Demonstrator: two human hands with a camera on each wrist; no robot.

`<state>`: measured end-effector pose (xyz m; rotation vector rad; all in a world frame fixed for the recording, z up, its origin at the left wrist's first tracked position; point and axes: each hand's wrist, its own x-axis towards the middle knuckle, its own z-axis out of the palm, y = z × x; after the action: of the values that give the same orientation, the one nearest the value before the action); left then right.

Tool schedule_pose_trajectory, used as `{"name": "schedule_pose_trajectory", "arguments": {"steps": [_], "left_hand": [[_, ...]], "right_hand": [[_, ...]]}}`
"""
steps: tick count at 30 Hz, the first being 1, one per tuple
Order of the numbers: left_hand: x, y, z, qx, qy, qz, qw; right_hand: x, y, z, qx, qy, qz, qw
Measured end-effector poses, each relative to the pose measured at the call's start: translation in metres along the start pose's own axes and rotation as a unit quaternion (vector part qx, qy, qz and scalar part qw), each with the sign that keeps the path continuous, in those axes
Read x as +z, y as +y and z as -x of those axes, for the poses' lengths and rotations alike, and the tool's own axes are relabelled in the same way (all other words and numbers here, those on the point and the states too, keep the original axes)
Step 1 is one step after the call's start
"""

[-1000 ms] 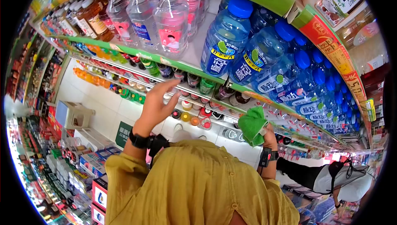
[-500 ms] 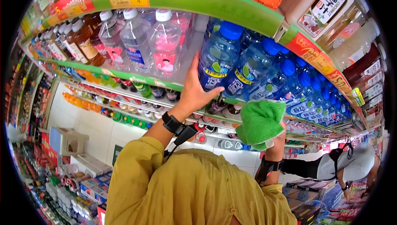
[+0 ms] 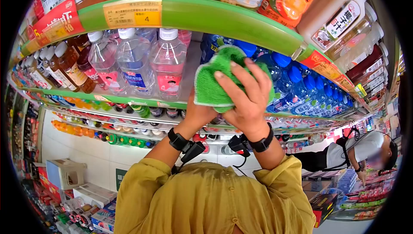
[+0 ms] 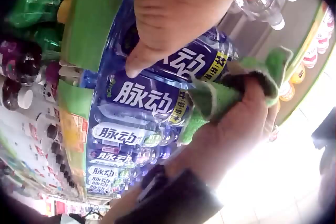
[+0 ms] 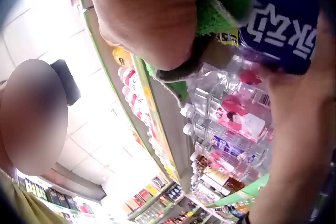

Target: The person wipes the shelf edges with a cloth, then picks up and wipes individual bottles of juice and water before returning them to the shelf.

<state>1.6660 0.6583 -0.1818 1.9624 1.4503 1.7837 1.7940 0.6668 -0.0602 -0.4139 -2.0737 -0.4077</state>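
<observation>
The left hand (image 3: 198, 111) grips the front blue-labelled bottle (image 4: 197, 58) low on its body; in the left wrist view its thumb lies across the label. In the head view most of that bottle is hidden behind a green cloth (image 3: 215, 81). The right hand (image 3: 247, 98) holds the cloth over the bottle's upper part, fingers bent over the fabric. In the right wrist view the bottle's blue label (image 5: 281, 32) shows between the cloth and the left hand (image 5: 302, 113). More blue-capped bottles (image 3: 294, 75) stand in a row beside it.
Clear bottles with pink labels (image 3: 168, 68) stand left of the hands. A green shelf edge (image 3: 215, 15) with price tags runs above, carrying orange-labelled drinks (image 3: 288, 2). Lower shelves hold small bottles. A person in a white top (image 3: 361, 146) bends at the right.
The right hand has brought the green cloth up and left onto the front blue bottle. The left hand stays at that bottle. The head view has shifted, showing more of the upper shelf.
</observation>
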Motion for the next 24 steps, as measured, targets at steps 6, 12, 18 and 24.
{"name": "schedule_pose_trajectory", "arguments": {"steps": [6, 12, 18, 24], "left_hand": [[0.004, -0.01, 0.015, -0.006, -0.021, -0.023, 0.999], [0.008, -0.02, 0.015, -0.146, 0.009, 0.253, 0.956], [0.005, -0.014, 0.013, -0.047, 0.019, 0.056, 0.997], [0.003, -0.01, 0.016, -0.143, 0.013, 0.142, 0.979]], "right_hand": [[0.016, -0.003, 0.014, -0.01, 0.008, 0.001, 1.0], [0.021, -0.004, 0.043, -0.029, -0.037, -0.061, 0.997], [0.018, -0.016, 0.069, -0.007, -0.115, -0.099, 0.988], [-0.015, -0.016, 0.035, -0.007, -0.013, -0.086, 0.996]]}}
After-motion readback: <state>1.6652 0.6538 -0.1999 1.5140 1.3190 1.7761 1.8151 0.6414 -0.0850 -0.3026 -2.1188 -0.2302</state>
